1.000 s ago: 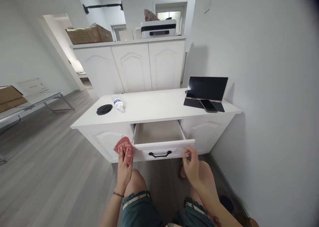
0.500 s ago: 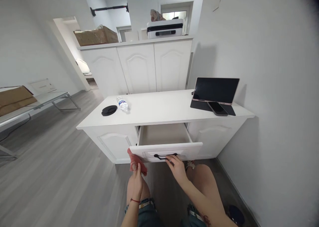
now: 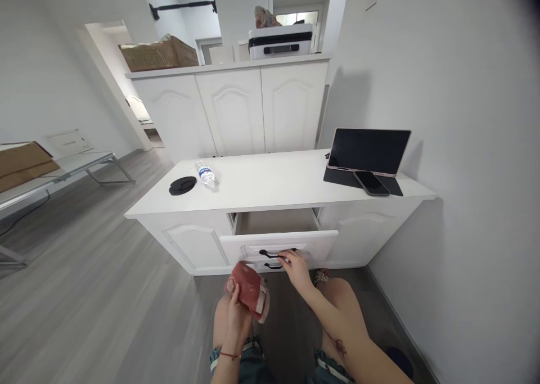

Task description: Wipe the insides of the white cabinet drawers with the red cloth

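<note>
Drawer (image 3: 278,243) at the cabinet's front edge is pushed further in than half a second ago, now mostly closed. Right hand (image 3: 294,265) fingers curl on its black handle (image 3: 276,254). Left hand (image 3: 236,316) has lifted, fingers gripping the red cloth (image 3: 248,289).

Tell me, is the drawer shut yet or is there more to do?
Not shut yet. The drawer is mostly pushed in, but a gap shows under the cabinet top. The right hand has its fingers on the black handle. The left hand holds a red cloth away from the cabinet. Left: closing that last gap.
</note>
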`<state>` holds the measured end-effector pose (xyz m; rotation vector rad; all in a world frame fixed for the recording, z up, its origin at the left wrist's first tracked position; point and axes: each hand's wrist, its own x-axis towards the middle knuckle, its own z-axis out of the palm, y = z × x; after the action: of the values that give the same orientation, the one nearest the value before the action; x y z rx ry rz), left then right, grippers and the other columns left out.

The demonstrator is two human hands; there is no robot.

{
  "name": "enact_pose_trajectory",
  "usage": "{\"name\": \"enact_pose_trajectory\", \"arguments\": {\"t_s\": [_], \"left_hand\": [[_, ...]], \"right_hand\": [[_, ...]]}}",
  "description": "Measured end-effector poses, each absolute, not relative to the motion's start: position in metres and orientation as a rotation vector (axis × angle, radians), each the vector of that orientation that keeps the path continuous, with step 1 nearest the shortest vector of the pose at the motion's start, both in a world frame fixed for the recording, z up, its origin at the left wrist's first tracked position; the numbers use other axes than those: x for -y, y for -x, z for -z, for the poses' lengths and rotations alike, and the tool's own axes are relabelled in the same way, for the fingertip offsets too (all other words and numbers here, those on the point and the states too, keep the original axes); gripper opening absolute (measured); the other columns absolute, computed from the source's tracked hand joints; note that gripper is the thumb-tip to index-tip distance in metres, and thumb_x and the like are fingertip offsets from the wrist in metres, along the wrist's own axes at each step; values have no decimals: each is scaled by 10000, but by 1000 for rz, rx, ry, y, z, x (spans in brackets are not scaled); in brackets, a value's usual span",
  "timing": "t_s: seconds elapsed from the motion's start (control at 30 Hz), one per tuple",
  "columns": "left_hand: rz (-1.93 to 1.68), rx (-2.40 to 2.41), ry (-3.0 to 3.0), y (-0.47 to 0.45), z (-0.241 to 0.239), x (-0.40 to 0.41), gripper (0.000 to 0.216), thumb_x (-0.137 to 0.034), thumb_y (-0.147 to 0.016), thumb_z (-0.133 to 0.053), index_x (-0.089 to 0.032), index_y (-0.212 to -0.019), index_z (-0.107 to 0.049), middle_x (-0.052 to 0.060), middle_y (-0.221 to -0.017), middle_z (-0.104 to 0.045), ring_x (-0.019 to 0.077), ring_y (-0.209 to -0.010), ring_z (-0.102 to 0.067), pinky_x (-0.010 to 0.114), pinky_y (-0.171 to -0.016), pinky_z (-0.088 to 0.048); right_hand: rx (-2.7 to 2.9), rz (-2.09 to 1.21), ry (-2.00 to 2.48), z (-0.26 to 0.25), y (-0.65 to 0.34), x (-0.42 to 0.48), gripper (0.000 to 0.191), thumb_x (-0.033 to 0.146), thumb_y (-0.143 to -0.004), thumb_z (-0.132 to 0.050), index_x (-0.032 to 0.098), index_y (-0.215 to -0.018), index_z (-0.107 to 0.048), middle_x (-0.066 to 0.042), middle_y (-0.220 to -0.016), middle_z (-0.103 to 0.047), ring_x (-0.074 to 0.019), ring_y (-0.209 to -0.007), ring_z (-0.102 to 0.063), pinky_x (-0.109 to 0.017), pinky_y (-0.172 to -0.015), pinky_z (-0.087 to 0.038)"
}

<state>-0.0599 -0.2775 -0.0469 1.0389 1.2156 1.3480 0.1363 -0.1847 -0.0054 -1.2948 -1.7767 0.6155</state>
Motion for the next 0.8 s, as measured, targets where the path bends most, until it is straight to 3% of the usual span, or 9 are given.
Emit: {"name": "enact_pose_trajectory", "arguments": {"t_s": [0.13,0.27,0.43,0.57,0.7,0.8], "left_hand": [[-1470,-924,-491,44,54,294,420,-451,-926,-363,-310,-1261,-573,8,-1207,-656,205,-1105,-615,424,-1031,-432],[-1372,-774,-406,40,54,321,392,-471,-926,-350,-372,-1170,-641,-25,-1215,-645,228,-1125,-600,479,-1064,-385],[-1207,-762,-602,50,44,342,420,-503,-920,-336,-432,-1304,-489,-27,-1329,-564,233,-1245,-489,475,-1084,-356],[-1150,-731,-605,55,33,347,470,-471,-908,-397,-405,-1373,-386,-14,-1378,-511,255,-1310,-394,508,-1120,-291],[-1137,-766,-526,54,29,346,464,-463,-911,-408,-371,-1365,-409,-22,-1365,-515,252,-1330,-355,499,-1136,-265],[-1111,-675,-453,58,32,344,365,-419,-926,-401,-405,-1273,-514,-35,-1364,-507,242,-1329,-346,480,-1149,-226]], "right_hand": [[1784,-620,1300,8,-136,167,242,308,-860,-494,233,-921,-716,-69,-940,-703,-256,-901,-588,-393,-788,-466],[1765,-639,1321,9,-135,142,227,301,-837,-515,220,-901,-717,-73,-940,-707,-244,-904,-599,-376,-800,-465],[1746,-652,1339,9,-132,110,211,314,-815,-542,218,-869,-722,-58,-897,-718,-208,-781,-610,-349,-756,-474],[1734,-655,1354,9,-130,92,199,326,-807,-558,228,-853,-725,-46,-896,-721,-198,-769,-614,-326,-745,-472],[1717,-657,1368,7,-128,81,212,338,-815,-553,223,-830,-731,-60,-895,-721,-210,-777,-619,-336,-751,-468],[1698,-667,1378,3,-128,75,171,322,-793,-584,233,-807,-729,-56,-887,-722,-216,-792,-620,-338,-759,-465]]}}
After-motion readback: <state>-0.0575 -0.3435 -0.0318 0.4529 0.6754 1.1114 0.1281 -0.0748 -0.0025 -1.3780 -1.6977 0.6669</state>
